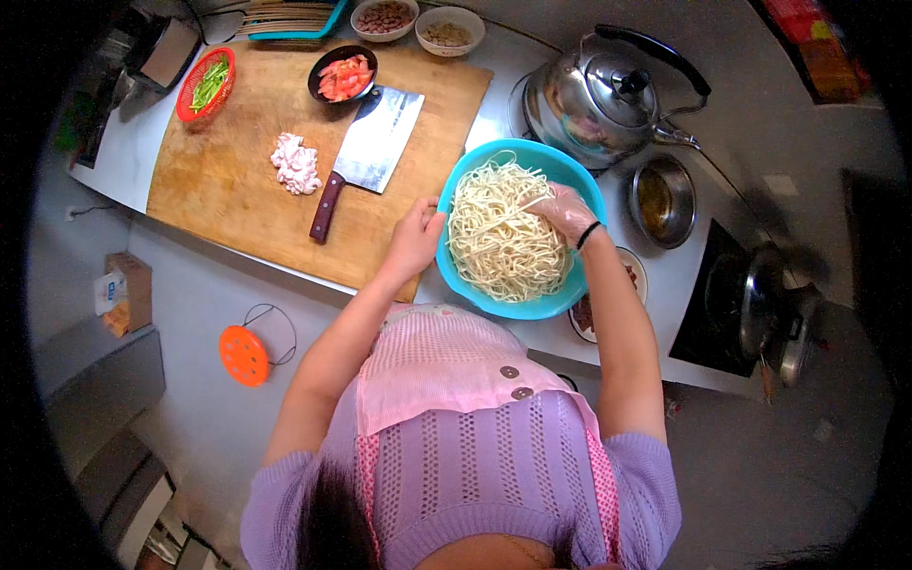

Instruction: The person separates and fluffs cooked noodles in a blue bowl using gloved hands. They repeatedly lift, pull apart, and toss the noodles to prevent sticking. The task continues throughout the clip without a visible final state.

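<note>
A turquoise plastic basin (447,274) stands at the counter's front edge, full of pale, thin noodles (506,242). My left hand (417,239) grips the basin's left rim, thumb at the edge. My right hand (566,212), in a clear plastic glove with a dark band at the wrist, reaches into the basin from the right. Its fingers touch the noodles on that side; the fingertips are partly hidden, so their grasp is unclear. Left of the basin, a cleaver (377,142) with a wooden handle lies on a large wooden cutting board (242,171).
Chopped pale pink meat (296,164), a black bowl of cut tomato (345,77) and a red basket of green pieces (206,85) sit on the board. Behind the basin stands a steel kettle (591,100). A metal bowl of oil-like liquid (662,201) and a partly hidden plate (638,267) are rightward.
</note>
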Tool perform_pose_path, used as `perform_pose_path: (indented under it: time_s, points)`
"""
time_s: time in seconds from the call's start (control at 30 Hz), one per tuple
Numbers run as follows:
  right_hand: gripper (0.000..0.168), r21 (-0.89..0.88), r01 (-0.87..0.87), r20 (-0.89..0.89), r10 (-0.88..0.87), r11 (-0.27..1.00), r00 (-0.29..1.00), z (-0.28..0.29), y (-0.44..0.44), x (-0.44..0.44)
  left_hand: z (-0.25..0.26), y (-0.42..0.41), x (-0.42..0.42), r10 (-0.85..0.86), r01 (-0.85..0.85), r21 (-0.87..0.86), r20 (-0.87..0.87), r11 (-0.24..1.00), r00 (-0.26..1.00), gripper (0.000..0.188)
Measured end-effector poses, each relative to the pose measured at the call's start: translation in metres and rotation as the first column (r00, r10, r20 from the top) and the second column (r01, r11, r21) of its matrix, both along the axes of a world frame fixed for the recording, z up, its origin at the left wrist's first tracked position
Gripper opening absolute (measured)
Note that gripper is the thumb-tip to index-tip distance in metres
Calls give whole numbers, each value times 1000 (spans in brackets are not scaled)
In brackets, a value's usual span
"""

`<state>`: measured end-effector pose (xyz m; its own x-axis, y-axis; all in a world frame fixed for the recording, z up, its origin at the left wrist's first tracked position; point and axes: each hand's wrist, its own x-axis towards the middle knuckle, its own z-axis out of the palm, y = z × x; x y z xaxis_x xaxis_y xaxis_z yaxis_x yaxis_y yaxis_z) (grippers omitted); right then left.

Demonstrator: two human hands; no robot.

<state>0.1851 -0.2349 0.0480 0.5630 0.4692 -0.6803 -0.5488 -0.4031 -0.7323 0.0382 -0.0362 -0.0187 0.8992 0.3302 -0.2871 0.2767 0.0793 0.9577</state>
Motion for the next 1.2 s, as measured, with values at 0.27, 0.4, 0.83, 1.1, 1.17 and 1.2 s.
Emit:
perform_pose_path:
  time_s: [0.27, 0.4, 0.83, 1.1, 1.17, 1.2]
  points:
    - [34, 162, 43, 453, -113, 986, 885, 54, -14, -34, 26, -3, 0, -124, 110, -92, -156, 990, 980, 22]
    - [32, 369, 86, 487, -271, 925, 830, 103, -14, -47, 20, -7, -4, -135, 125, -76, -136, 989, 982, 18]
    - [32, 154, 185, 939, -202, 971, 279, 175, -2, -75, 36, -27, -36, -278, 116, -434, -331, 893, 902, 26]
    - [39, -230, 26, 971, 228, 973, 66, 86, -11, -64, 22, 1, -12, -43, 46, 10, -204, 999, 978, 49]
    - [44, -423, -120, 866, 440, 898, 237, 65, -14, -74, -1, 20, 13, -28, 33, 286, -21, 958, 999, 46]
    - [42, -454, -137, 838, 474, 880, 270, 61, -16, -78, -9, 26, 24, -41, 9, 413, 68, 910, 997, 46]
